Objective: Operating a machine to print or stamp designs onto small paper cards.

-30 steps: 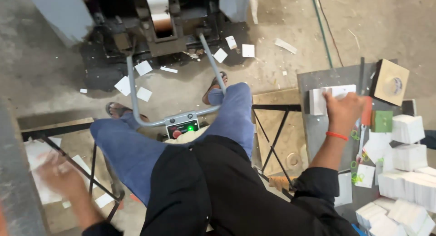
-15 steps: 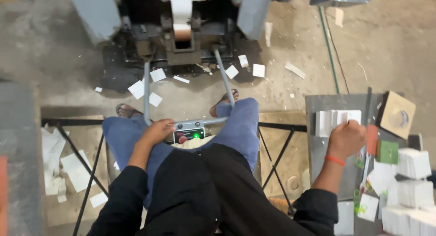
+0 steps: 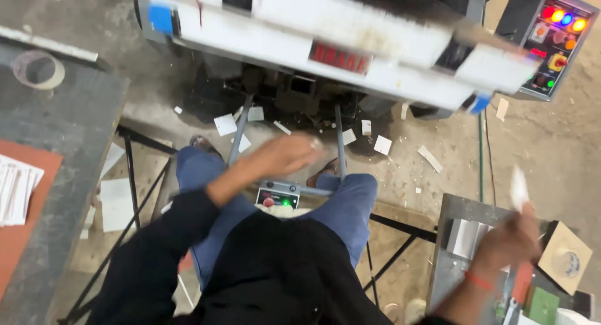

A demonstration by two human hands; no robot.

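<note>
My left hand [image 3: 285, 156] is blurred in mid-air above my knees, fingers loosely apart and holding nothing, just above a small control box [image 3: 278, 198] with a red button and a green light. Over a grey metal side table [image 3: 451, 262] at the lower right, my right hand [image 3: 510, 237] pinches a small white card [image 3: 518, 187] that sticks up from the fingers. A short stack of white cards [image 3: 466, 237] lies on that table just left of the hand. I sit in blue jeans and a black top, facing a large machine [image 3: 338, 43].
A control panel [image 3: 554, 43] with coloured lamps stands at the upper right. A grey bench [image 3: 56, 131] at the left carries a tape roll [image 3: 37, 68], an orange sheet and white cards [image 3: 15, 187]. Paper scraps litter the floor. A tan box [image 3: 566, 256] sits at the right.
The view has tilted up toward the machine. My left hand rose from the control box into the air. My right hand lifted off the card stack with a card in it.
</note>
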